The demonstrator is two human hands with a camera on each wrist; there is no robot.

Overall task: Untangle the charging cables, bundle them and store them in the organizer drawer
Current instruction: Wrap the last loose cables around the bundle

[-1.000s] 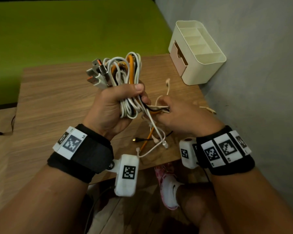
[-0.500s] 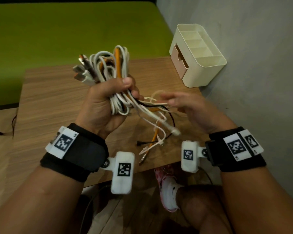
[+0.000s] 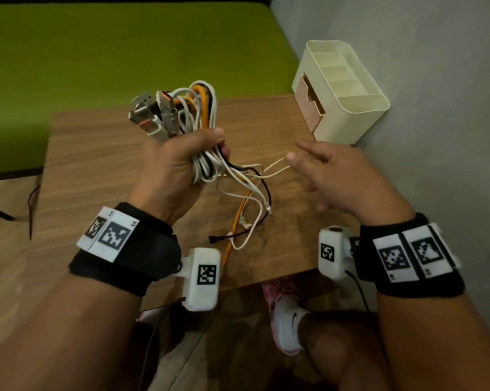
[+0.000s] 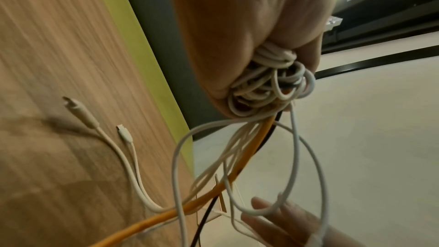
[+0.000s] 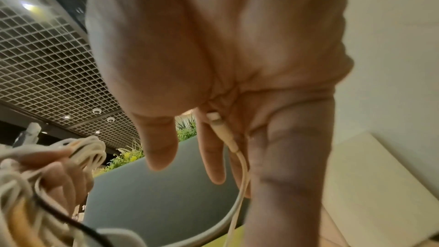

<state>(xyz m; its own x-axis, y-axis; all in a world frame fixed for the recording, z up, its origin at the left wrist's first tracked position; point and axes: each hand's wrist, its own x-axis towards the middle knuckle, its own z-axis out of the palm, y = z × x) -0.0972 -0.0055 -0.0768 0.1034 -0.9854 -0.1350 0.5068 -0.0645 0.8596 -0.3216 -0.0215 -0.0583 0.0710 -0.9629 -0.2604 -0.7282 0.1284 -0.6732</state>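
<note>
My left hand (image 3: 179,167) is raised over the wooden table (image 3: 97,165) and grips a folded bundle of white, orange and black charging cables (image 3: 201,108). Several USB plugs (image 3: 150,114) stick up on the bundle's left. Loose ends (image 3: 246,215) hang from the fist onto the table. To the right, my right hand (image 3: 331,173) is spread with straight fingers. A thin white cable (image 3: 277,167) runs from the bundle to it. In the right wrist view its white connector (image 5: 221,129) lies along the fingers (image 5: 211,157), ungripped. The left wrist view shows the bundle (image 4: 266,82) in the fist.
A cream organizer (image 3: 351,108) with open top compartments stands at the table's far right corner by the grey wall. Its tan drawer (image 3: 308,105) faces left and is closed. Green upholstery lies behind the table. My foot in a white shoe (image 3: 289,320) is under the near edge.
My right hand let go of the strands it pinched beside the bundle, opened, and drew away to the right. The left hand kept its grip on the bundle.
</note>
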